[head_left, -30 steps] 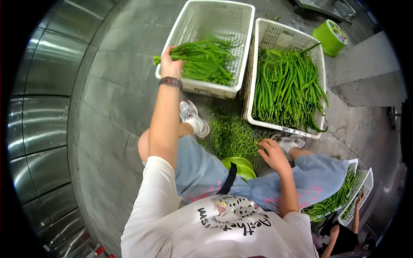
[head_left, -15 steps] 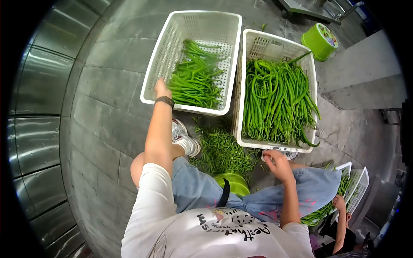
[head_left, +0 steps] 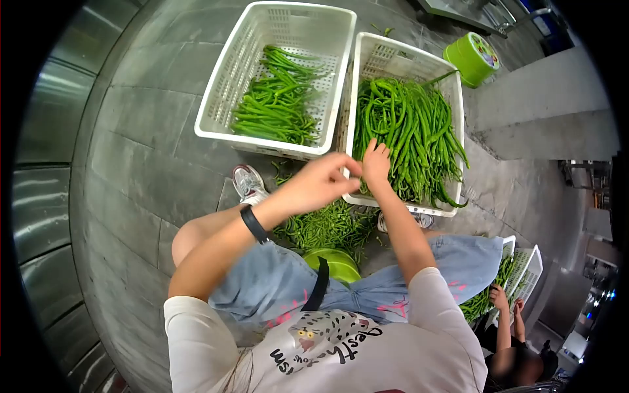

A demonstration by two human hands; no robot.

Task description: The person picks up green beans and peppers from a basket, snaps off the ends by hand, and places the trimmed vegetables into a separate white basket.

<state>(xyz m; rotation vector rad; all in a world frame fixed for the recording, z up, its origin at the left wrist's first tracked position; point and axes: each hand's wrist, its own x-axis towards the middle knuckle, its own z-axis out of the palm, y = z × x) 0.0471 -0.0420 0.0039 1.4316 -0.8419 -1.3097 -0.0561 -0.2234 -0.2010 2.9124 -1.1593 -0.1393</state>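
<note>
My left hand (head_left: 327, 178), with a black band at the wrist, hangs over the gap in front of the two crates. Its fingers are curled and somewhat blurred, and whether they hold anything is hidden. My right hand (head_left: 376, 162) reaches over the near left part of the right white crate (head_left: 452, 211), its fingertips at the long green peppers (head_left: 419, 131) there; what lies between the fingers cannot be made out. The left white crate (head_left: 213, 85) holds a smaller layer of green peppers (head_left: 275, 108), and neither hand touches it.
Green trimmings (head_left: 327, 229) lie on the floor between my legs, by a green stool (head_left: 333, 263). Another green stool (head_left: 472, 59) stands beyond the right crate, near a grey pillar (head_left: 537, 98). At the lower right, a person's hands (head_left: 499, 298) are beside more crates.
My left hand has left the left crate and come right and toward me. My right hand has moved up from my knee to the peppers in the right crate. The view has shifted slightly.
</note>
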